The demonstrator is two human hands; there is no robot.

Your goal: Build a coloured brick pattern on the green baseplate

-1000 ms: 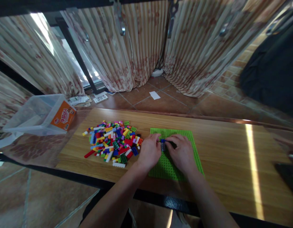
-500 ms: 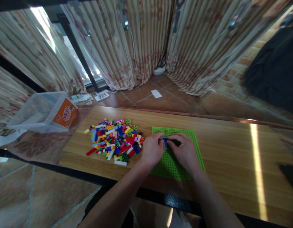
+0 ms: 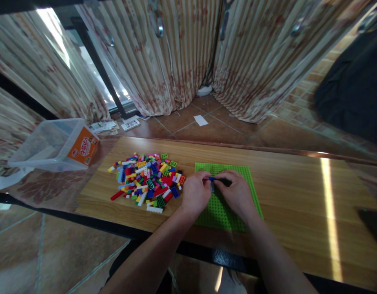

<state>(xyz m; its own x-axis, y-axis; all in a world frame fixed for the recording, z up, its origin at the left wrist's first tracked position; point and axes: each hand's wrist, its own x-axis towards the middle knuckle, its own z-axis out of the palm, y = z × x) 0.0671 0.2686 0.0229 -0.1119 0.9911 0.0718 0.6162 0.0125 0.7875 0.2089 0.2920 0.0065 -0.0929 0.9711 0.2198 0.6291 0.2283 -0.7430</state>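
Over the green studded baseplate (image 3: 234, 216), my left hand (image 3: 197, 191) and my right hand (image 3: 236, 192) meet at the fingertips. Between them is a small blue brick (image 3: 211, 179), pinched from both sides. Just below it shows a pale greyish piece (image 3: 212, 187), partly covered by the fingers; whether the two are joined I cannot tell. To the left of my left hand lies a loose pile of toy bricks (image 3: 150, 183) in many colours.
The baseplate and bricks rest on a long wooden table (image 3: 292, 212). Beyond its left end stands a clear plastic bin (image 3: 50, 157) with an orange label. A dark flat object (image 3: 373, 224) sits at the right edge. Curtains (image 3: 182, 61) hang behind.
Both hands keep their pinch on the blue brick, almost unmoved. The whole view has shifted very slightly.
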